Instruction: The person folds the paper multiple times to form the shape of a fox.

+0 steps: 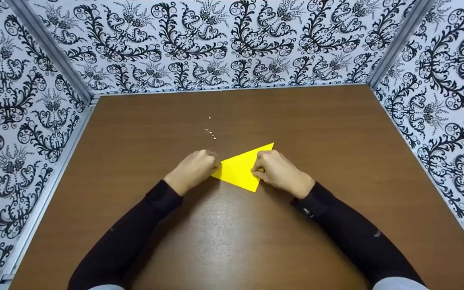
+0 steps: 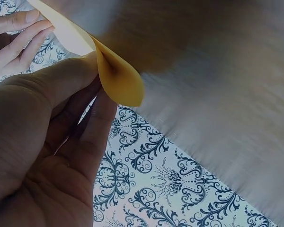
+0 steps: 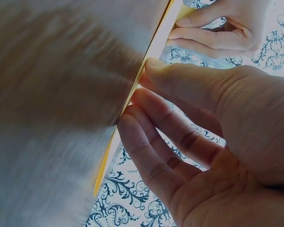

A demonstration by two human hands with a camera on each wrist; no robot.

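Note:
A yellow sheet of paper [image 1: 237, 170], folded into a roughly triangular shape, lies between both hands in the head view. The left hand [image 1: 195, 168] pinches its narrow left corner between thumb and fingers. Close up in the left wrist view, the paper's end [image 2: 125, 85] bulges in an open loop beyond the fingertips. At the wide right side, the right hand [image 1: 279, 170] pinches the paper near its edge. The right wrist view shows the folded paper [image 3: 103, 172] nearly edge-on, with the thumb on one side and fingertips at the other.
The brown wooden table [image 1: 224, 241] carries the work. Several small white specks [image 1: 211, 133] are on it beyond the left hand. Walls [image 1: 232, 44] with a black-and-white scroll pattern enclose the table at the back and sides, with grey metal profiles [image 1: 50, 48] at the corners.

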